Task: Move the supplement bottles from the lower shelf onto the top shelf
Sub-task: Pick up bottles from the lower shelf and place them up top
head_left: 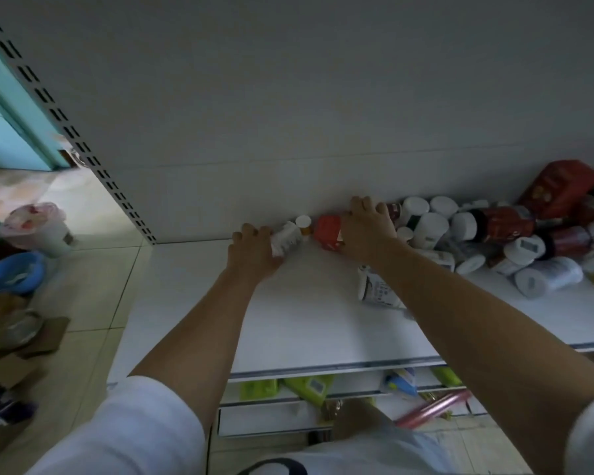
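Sleeves of white cloth nearest, with two bare forearms stretched forward from them. Beneath the forearms, lower shelves in a narrow strip, showing green packets and a pink roll — no bottles plainly visible there, though largely hidden by the board above and by the body. Off to the left, tiled floor with a blue basin. Next, top shelf, a broad white board, with one labelled bottle lying on its side just beside the right forearm. Farther back, close against the white rear panel, both hands busy: left hand curled round a white bottle, right hand clasped over a red container, with a small white-capped bottle between the two. Right of the hands, a loose heap of bottles, white-lidded and dark red, many toppled and touching one another. Judged well advanced — most bottles seemingly up on the top shelf already, two more in the hands at its back, straightening of the toppled ones and a check of the hidden lower shelves probably left.
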`<state>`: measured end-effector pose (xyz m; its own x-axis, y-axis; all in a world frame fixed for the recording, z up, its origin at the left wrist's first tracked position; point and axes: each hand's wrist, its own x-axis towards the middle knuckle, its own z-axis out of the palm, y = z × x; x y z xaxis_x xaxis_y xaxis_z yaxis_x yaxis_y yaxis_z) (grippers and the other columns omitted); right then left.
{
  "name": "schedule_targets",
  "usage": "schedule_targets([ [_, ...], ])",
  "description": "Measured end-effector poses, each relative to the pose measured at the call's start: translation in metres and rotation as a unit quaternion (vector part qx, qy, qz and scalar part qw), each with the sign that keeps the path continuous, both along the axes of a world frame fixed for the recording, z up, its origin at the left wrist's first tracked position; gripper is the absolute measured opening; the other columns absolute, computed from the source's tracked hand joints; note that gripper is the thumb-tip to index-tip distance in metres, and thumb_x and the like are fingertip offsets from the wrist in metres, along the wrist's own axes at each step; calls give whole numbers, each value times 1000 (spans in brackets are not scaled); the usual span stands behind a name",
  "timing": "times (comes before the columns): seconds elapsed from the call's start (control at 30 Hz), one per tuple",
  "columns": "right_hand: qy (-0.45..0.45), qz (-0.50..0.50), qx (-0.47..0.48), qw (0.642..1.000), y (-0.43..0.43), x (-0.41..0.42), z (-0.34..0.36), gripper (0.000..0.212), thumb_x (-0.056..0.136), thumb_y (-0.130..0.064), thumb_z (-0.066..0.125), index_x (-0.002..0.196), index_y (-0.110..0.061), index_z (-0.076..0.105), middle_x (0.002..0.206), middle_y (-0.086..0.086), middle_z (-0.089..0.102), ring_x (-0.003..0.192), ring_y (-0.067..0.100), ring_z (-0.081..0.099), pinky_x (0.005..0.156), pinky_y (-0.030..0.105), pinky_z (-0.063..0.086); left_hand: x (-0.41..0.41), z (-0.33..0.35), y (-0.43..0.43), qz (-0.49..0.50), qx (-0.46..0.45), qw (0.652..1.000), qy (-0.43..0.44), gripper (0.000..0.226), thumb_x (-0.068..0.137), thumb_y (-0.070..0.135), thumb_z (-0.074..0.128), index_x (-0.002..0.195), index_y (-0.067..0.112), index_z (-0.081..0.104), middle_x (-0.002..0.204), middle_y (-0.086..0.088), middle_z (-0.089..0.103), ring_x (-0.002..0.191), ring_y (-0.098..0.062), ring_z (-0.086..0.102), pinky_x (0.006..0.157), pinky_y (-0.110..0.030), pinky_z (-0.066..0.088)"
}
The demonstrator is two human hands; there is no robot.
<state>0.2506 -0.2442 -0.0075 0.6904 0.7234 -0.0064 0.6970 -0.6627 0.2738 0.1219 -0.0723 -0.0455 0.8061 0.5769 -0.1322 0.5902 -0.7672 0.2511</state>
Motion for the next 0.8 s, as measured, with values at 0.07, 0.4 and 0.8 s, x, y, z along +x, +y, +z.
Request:
schedule_targets([
  [0.07, 14, 2, 45, 999, -10, -4, 2, 54, 87, -47, 58, 124, -8, 53, 128, 15, 41, 115, 33, 42, 97, 44, 37, -5, -6, -3, 13, -52, 998, -22, 61, 87, 30, 70, 139, 11, 44, 133, -20, 45, 121, -41, 49, 95, -45, 45],
  [0.4, 482, -155, 580, 638, -40, -97, 72, 29, 74, -35, 72, 95, -17, 62, 92, 7, 70, 84, 18, 69, 73, 31, 52, -94, 79, -22, 149, -343, 845, -382, 46, 78, 25, 81, 118, 13, 60, 102, 2, 65, 80, -7, 60, 64, -19, 45],
  [0.8, 516, -66, 683, 513, -50, -274, 190, 33, 75, -41, 59, 102, -22, 60, 86, -5, 72, 86, 19, 68, 88, 47, 51, -236, 219, -49, 34, -529, 653, -540, 58, 63, 36, 77, 114, 14, 61, 98, -4, 67, 86, -16, 69, 74, -32, 57],
])
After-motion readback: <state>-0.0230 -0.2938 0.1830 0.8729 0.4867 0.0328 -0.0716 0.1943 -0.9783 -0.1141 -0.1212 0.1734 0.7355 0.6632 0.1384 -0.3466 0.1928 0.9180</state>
